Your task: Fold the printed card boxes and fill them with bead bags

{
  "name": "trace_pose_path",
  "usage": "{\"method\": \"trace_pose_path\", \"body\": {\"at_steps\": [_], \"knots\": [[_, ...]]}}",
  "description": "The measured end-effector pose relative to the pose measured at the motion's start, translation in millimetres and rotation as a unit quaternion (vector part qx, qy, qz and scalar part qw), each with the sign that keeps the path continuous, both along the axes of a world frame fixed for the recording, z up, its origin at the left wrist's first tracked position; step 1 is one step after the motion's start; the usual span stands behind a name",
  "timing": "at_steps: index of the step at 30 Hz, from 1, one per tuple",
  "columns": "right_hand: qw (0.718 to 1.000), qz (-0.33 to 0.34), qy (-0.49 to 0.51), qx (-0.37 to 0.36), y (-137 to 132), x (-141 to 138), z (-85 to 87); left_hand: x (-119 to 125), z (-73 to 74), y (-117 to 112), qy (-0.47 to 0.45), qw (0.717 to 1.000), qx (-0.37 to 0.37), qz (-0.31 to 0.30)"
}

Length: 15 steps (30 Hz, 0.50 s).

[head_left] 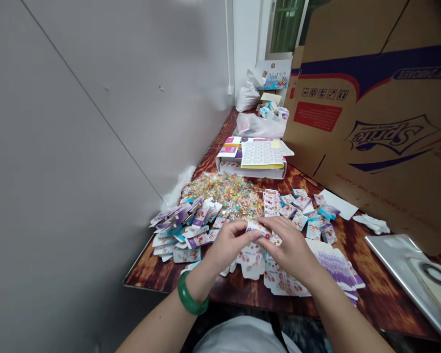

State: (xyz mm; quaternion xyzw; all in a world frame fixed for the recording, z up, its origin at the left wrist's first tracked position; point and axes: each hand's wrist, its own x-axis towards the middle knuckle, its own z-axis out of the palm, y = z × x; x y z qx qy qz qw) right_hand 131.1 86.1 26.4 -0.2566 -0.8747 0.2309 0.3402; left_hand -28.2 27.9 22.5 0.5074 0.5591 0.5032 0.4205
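My left hand (228, 244) and my right hand (288, 243) meet over the near part of a dark wooden table (158, 272). Both are closed on a small printed card packet (257, 228) held between the fingertips. A green bangle (189, 295) circles my left wrist. Flat unfolded packets (253, 263) lie right under my hands. Left of them is a heap of folded purple and white packets (185, 224). Behind my fingers spreads a pile of small colourful pieces in clear wrap (231, 193).
A sticker sheet (271, 202) and more small packets (308, 213) lie to the right. A white box with printed sheets (257, 158) sits further back. A big Sprite carton (378, 122) stands along the right. Plastic sleeves (415, 269) lie at near right. A grey wall runs on the left.
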Motion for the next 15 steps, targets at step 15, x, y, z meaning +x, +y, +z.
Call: {"method": "trace_pose_path", "body": {"at_steps": [15], "knots": [[0.801, -0.020, 0.202, -0.564, -12, -9, -27.8, 9, -19.9, -6, -0.187, 0.963, -0.194, -0.020]]}}
